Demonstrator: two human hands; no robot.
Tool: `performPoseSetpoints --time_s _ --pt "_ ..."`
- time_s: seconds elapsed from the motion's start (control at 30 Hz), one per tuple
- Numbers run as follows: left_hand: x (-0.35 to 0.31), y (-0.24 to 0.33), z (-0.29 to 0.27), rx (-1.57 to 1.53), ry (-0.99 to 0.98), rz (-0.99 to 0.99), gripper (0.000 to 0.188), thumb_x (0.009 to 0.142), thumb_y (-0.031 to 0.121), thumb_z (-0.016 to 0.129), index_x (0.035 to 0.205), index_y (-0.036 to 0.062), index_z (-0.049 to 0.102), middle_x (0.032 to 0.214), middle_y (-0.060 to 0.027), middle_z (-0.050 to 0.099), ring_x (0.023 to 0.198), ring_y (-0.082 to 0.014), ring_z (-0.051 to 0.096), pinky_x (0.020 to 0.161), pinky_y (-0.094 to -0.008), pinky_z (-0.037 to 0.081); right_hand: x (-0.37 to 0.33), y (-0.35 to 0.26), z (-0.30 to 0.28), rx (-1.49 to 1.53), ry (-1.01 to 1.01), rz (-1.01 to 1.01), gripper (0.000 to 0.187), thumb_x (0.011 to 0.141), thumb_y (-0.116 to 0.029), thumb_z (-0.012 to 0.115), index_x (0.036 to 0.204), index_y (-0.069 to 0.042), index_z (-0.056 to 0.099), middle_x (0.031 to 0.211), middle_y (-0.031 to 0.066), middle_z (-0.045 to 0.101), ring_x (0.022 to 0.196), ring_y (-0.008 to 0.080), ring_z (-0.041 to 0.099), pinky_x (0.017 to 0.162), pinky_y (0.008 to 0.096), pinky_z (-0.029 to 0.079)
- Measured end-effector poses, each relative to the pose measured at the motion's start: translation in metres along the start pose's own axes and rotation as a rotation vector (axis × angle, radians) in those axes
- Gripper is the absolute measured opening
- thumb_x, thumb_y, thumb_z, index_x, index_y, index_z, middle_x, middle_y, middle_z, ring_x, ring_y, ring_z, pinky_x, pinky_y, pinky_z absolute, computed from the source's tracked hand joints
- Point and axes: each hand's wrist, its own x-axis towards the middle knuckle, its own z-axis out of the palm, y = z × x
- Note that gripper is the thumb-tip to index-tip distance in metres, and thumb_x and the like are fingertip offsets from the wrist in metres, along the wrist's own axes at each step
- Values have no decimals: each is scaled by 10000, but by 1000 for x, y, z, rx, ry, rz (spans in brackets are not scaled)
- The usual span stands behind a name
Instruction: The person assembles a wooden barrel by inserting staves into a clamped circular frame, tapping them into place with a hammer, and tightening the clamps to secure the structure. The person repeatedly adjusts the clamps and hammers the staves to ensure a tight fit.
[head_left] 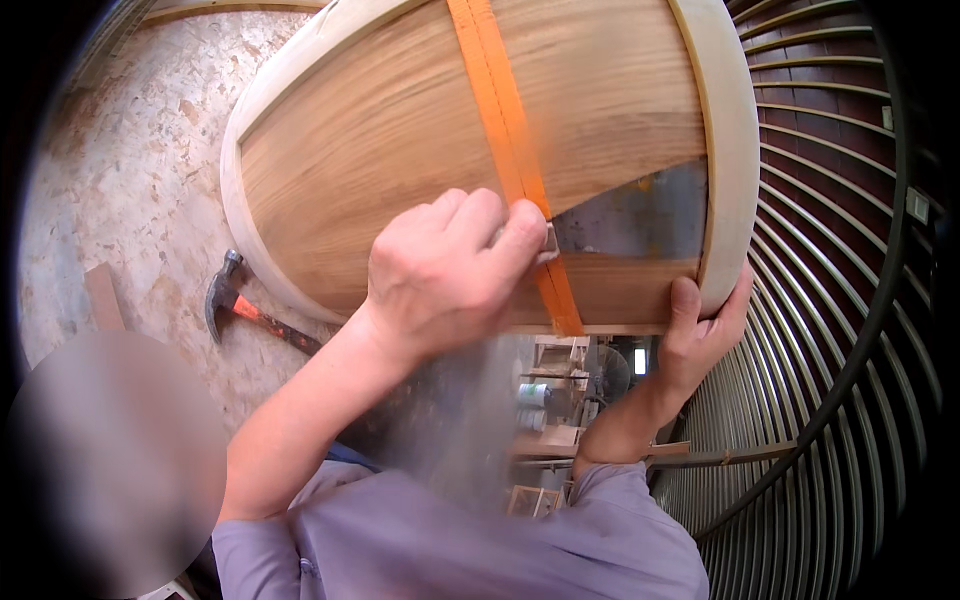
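A wooden panel (370, 150) in a pale wood frame (725, 130) lies in front of me, an orange strap (492, 95) running across it. My left hand (445, 265) is a closed fist at the strap, thumb pressed on the index finger. A small pale piece (549, 243) shows at its thumb tip; what the fingers hold is mostly hidden. My right hand (695, 335) grips the near right corner of the frame, thumb on top and fingers round the outer side. Between strap and frame lies a grey wedge-shaped patch (640, 215); I cannot tell whether it is a sheet or a gap.
A claw hammer (255, 312) with an orange and black handle lies left of the frame on a mottled board surface (140, 190). Curved metal bars (800, 260) line the right side. Below, shelves and a fan (608, 372) show. A blurred round patch covers the lower left.
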Motion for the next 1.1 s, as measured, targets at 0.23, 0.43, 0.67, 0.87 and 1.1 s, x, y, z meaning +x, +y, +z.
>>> performPoseSetpoints --time_s 0.23,0.43,0.67,0.87,1.1 --pt "2 6 -5 -88 -27 -42 186 776 187 698 814 96 540 669 -46 478 572 -220 535 487 -334 429 -2 1 -8 115 -68 67 669 771 -172 796 1325 61 500 1146 186 639 1047 286 627 934 367 474" --pt "19 36 -34 -90 -254 -200 219 864 217 683 906 61 535 719 -87 589 623 -280 618 514 -378 470 1 -12 -5 246 -66 160 684 713 -80 816 1313 46 514 1170 163 643 1059 245 630 937 342 476" --pt "33 22 -27 -277 -260 -130 202 915 137 661 850 36 499 591 -143 538 516 -347 561 472 -389 421 4 -7 -4 166 -49 56 688 705 -96 826 1306 56 528 1184 180 649 1082 283 637 946 357 479" --pt "49 18 -36 -318 -403 -110 203 910 89 656 818 29 485 546 -153 490 482 -336 533 450 -380 380 0 -3 -7 172 -51 23 684 733 -112 828 1318 57 518 1189 162 652 1076 264 641 942 353 487" --pt "41 19 -34 -234 -323 -208 210 896 101 684 812 21 509 568 -147 499 484 -321 525 468 -360 392 4 -8 -2 220 -30 -10 657 741 -100 815 1313 47 525 1167 155 662 1046 244 654 912 343 502"
